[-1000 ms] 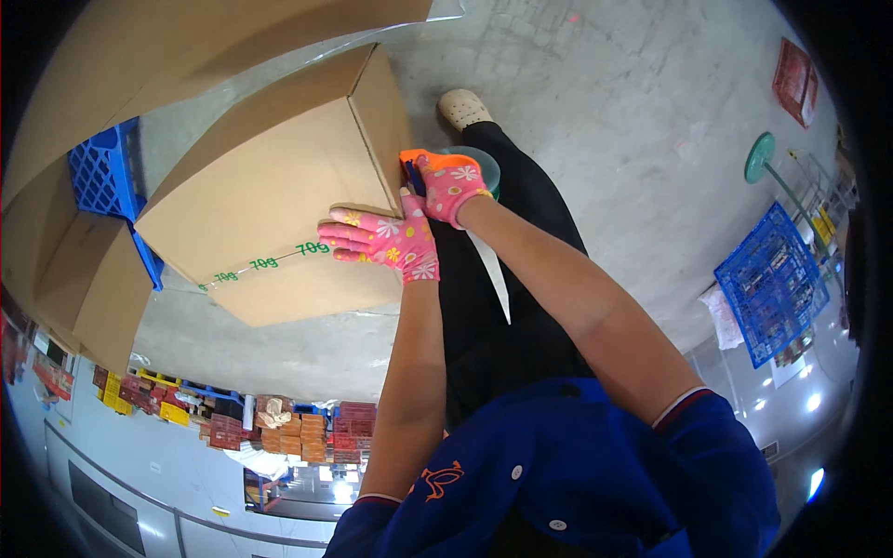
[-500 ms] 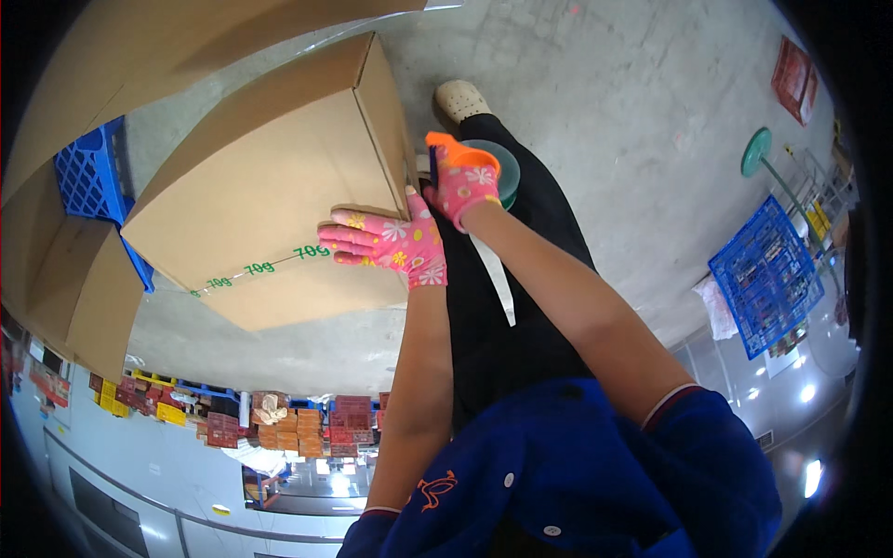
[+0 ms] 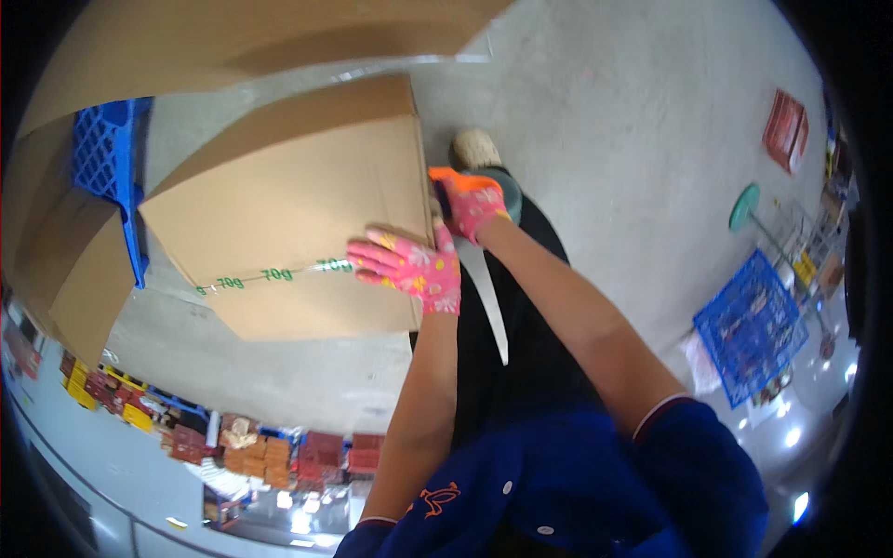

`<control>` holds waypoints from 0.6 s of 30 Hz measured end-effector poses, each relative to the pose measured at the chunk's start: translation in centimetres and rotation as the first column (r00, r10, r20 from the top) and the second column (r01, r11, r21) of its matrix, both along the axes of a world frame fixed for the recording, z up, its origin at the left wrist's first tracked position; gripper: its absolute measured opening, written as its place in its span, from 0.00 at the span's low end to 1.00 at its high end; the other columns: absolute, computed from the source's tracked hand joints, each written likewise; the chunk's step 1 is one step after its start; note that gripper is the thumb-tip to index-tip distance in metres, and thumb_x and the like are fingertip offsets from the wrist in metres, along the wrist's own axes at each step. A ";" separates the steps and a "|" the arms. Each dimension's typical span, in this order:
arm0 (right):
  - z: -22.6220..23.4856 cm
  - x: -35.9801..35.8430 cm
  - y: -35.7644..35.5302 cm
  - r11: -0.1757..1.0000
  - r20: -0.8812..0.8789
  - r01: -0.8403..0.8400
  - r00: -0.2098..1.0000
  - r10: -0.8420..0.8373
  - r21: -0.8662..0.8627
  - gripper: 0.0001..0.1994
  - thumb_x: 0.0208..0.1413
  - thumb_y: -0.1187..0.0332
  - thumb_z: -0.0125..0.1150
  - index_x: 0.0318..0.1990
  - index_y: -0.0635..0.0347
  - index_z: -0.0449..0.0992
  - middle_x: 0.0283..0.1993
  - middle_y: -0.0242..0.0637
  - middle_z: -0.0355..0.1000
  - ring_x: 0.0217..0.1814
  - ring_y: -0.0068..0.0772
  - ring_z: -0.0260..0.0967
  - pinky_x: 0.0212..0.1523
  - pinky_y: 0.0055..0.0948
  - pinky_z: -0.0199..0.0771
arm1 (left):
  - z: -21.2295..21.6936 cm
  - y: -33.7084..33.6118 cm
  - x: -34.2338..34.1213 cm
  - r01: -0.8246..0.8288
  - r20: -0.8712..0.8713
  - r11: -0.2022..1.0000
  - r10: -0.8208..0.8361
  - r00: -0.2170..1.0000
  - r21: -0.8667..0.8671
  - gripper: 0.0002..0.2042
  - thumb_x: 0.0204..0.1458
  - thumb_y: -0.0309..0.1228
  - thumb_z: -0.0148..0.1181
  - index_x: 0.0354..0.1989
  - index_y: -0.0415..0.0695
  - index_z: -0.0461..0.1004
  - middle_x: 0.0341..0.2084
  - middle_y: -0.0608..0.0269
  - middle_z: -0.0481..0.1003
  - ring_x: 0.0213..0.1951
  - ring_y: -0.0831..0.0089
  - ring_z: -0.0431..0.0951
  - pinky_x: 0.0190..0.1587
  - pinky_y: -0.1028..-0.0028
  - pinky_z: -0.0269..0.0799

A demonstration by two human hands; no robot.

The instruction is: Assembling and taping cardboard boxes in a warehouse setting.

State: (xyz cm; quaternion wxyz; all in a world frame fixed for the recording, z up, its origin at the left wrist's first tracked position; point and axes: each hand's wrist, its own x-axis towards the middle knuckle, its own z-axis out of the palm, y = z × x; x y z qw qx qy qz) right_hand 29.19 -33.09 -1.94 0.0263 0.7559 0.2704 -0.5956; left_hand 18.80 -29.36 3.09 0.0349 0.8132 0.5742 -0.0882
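Left hand (image 3: 416,268), in a pink floral glove, lies flat and open on the cardboard box (image 3: 288,223), over its taped seam. Right hand (image 3: 468,200), gloved alike, is closed around a tape dispenser (image 3: 498,189) at the box's near edge. Blue crate (image 3: 752,325) sits well apart on the concrete floor (image 3: 614,121).

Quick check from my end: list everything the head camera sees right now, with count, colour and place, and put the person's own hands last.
Cardboard box: one, brown, centre left, sealed with clear tape bearing green print.
Tape dispenser: one, orange and teal, at the box's right edge.
Other cardboard: at least two brown pieces, top and far left.
Blue crates: two, one left behind the box, one right on the floor.
Red packet: one, upper right on the grey floor.
Green round stand: one, right.
Left hand: pink patterned glove, flat on the box's tape.
Right hand: pink glove, gripping the tape dispenser.
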 end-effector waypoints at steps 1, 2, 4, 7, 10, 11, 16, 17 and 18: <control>0.1 1.0 -1.4 0.997 0.113 -0.052 0.993 0.045 0.065 0.37 0.47 0.53 0.59 0.64 0.44 0.50 0.45 0.47 0.72 0.50 0.46 0.70 0.47 0.41 0.67 | -0.4 -0.5 0.5 0.010 0.013 0.999 -0.009 1.000 -0.042 0.52 0.41 0.56 0.59 0.64 0.31 0.40 0.62 0.25 0.37 0.64 0.30 0.37 0.61 0.38 0.36; 2.9 2.8 0.0 0.992 0.148 -0.119 0.982 0.113 0.030 0.39 0.46 0.51 0.59 0.64 0.50 0.51 0.45 0.47 0.73 0.50 0.45 0.70 0.48 0.42 0.66 | -0.9 -0.2 0.1 -0.015 0.043 1.000 0.015 0.999 -0.002 0.52 0.41 0.56 0.59 0.64 0.31 0.40 0.62 0.25 0.37 0.64 0.30 0.37 0.61 0.38 0.36; 7.7 6.4 0.1 0.993 0.136 -0.104 0.986 0.096 0.057 0.42 0.47 0.49 0.58 0.66 0.57 0.48 0.45 0.51 0.72 0.50 0.48 0.69 0.47 0.38 0.67 | -1.7 -0.4 -0.4 0.064 0.109 0.998 -0.067 0.992 0.026 0.50 0.43 0.59 0.55 0.63 0.31 0.41 0.60 0.22 0.41 0.62 0.27 0.41 0.58 0.32 0.36; 16.3 11.2 0.5 0.867 0.213 -0.273 0.957 0.198 0.418 0.41 0.47 0.50 0.60 0.65 0.57 0.52 0.47 0.53 0.71 0.51 0.51 0.68 0.50 0.42 0.66 | -1.9 -0.3 -0.6 0.058 0.117 0.998 -0.054 0.992 -0.030 0.52 0.42 0.56 0.58 0.64 0.32 0.36 0.62 0.24 0.35 0.64 0.31 0.34 0.59 0.34 0.31; 26.9 14.9 5.1 0.686 0.352 -0.559 0.828 0.436 0.466 0.39 0.46 0.50 0.61 0.64 0.56 0.55 0.43 0.44 0.73 0.45 0.47 0.70 0.50 0.41 0.63 | -2.8 -0.6 -1.1 0.016 0.127 0.997 -0.006 0.992 -0.075 0.52 0.42 0.57 0.57 0.64 0.33 0.36 0.63 0.27 0.35 0.65 0.32 0.32 0.59 0.34 0.28; 29.3 15.7 6.5 0.667 0.381 -0.585 0.810 0.447 0.461 0.39 0.46 0.50 0.61 0.64 0.56 0.55 0.43 0.44 0.73 0.45 0.47 0.70 0.50 0.41 0.63 | -3.0 -0.8 -1.0 0.016 0.124 0.993 -0.002 0.992 -0.115 0.52 0.41 0.57 0.57 0.65 0.34 0.37 0.63 0.28 0.35 0.65 0.32 0.32 0.59 0.34 0.28; 34.2 21.2 14.5 0.242 0.802 -0.819 0.566 0.191 0.520 0.41 0.45 0.50 0.63 0.65 0.57 0.53 0.42 0.39 0.74 0.42 0.44 0.71 0.51 0.40 0.62 | -2.0 -0.4 -0.8 -0.011 0.131 0.952 0.053 0.990 -0.305 0.52 0.39 0.55 0.61 0.65 0.37 0.39 0.64 0.32 0.34 0.65 0.34 0.31 0.59 0.35 0.28; 34.7 22.6 16.2 0.207 0.829 -0.832 0.544 0.131 0.514 0.41 0.45 0.51 0.63 0.65 0.56 0.53 0.43 0.39 0.74 0.43 0.43 0.71 0.51 0.40 0.62 | -1.8 -0.3 -0.3 -0.016 0.150 0.954 0.064 0.987 -0.298 0.52 0.39 0.55 0.61 0.65 0.37 0.39 0.64 0.32 0.34 0.65 0.34 0.31 0.59 0.35 0.28; 35.2 24.2 17.7 0.172 0.840 -0.841 0.534 0.102 0.513 0.41 0.46 0.51 0.63 0.66 0.55 0.52 0.44 0.39 0.73 0.43 0.43 0.71 0.52 0.39 0.61 | -1.5 -0.2 0.4 -0.001 0.159 0.942 0.057 0.986 -0.335 0.52 0.39 0.55 0.61 0.66 0.38 0.40 0.64 0.33 0.34 0.65 0.34 0.32 0.59 0.35 0.28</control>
